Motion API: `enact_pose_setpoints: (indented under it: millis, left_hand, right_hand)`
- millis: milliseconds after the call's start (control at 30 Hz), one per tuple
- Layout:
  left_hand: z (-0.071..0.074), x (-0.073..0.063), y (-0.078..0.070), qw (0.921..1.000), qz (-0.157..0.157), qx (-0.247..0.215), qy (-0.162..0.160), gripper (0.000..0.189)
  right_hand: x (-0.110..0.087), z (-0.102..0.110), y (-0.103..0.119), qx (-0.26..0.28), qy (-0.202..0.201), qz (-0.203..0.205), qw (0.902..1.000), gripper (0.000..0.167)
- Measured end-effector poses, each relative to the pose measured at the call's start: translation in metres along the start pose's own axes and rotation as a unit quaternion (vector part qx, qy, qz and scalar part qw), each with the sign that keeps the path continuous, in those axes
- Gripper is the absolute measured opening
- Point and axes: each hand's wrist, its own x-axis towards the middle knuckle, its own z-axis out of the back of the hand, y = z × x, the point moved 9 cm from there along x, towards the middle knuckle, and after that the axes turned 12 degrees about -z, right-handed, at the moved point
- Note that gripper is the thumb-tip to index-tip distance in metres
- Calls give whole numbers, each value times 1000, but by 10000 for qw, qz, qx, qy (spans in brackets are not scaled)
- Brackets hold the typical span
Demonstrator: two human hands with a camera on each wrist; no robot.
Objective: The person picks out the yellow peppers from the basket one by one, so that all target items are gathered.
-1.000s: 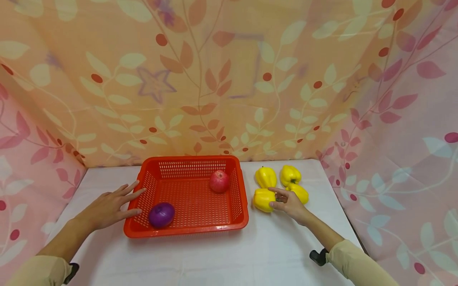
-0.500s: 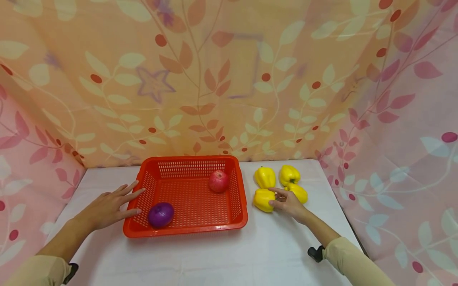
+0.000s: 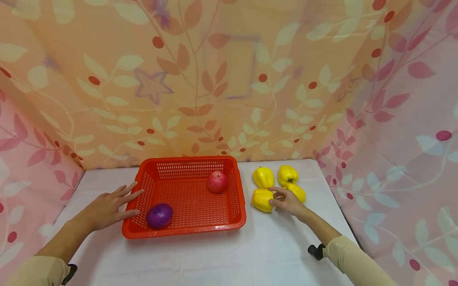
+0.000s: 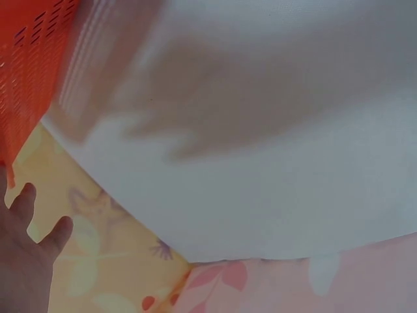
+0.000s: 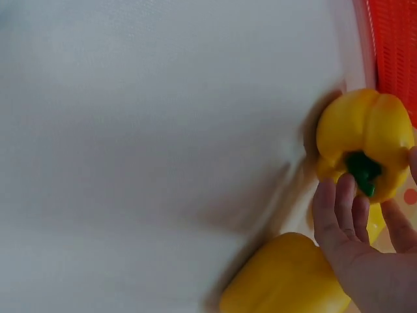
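My left hand (image 3: 107,208) has its fingers spread at the left rim of a red plastic basket (image 3: 186,231). In the left wrist view part of that hand (image 4: 26,254) shows beside the basket's wall (image 4: 29,78). My right hand (image 3: 289,202) is at the stem end of a yellow bell pepper (image 3: 262,200), which lies on the table. Its thumb and forefinger touch or nearly touch the pepper. The right wrist view shows the relaxed fingers (image 5: 345,202) by the green stem (image 5: 363,173). Inside the basket lie a red pomegranate (image 3: 217,182) and a purple onion-like ball (image 3: 159,215).
Three more yellow peppers surround the right hand: one behind (image 3: 263,177), one farther right (image 3: 288,175) and one (image 3: 297,192) partly behind the hand. A white cloth (image 3: 214,258) covers the table. Patterned curtains (image 3: 200,79) stand at the back and sides.
The head view has shifted slightly. Both hands, the basket and the peppers keep their places relative to one another.
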Motion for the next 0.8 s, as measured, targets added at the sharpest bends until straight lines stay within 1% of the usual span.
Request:
enact_pose_setpoints:
  millis: [33,200,367,433,533,667,767,800]
  left_hand:
    - [0,0,0,10000,-11,57,7,78]
    - [5,1,1,9994,-91,346,-10,79]
    - [11,6,-3,9985,-226,489,-112,75]
    - [13,8,-5,9982,-263,527,-144,72]
    - [15,10,-5,9984,-242,497,-125,69]
    - [23,14,-4,9988,-203,427,-149,69]
    - [33,14,-2,9985,-189,429,-275,69]
    - [37,14,-1,9983,-172,455,-332,69]
  right_hand:
    - [5,1,-4,-1,-24,-6,10000,59]
    - [1,12,6,-237,-111,24,9997,58]
    - [-5,33,24,-763,-155,341,9964,57]
    - [-9,44,34,-1093,-233,540,9923,55]
    - [-17,59,51,-1679,-352,885,9812,55]
    - [-30,75,71,-2571,-541,1208,9573,59]
    - [-37,85,82,-2981,-671,1198,9446,62]
    - [-39,89,85,-3058,-707,1164,9423,63]
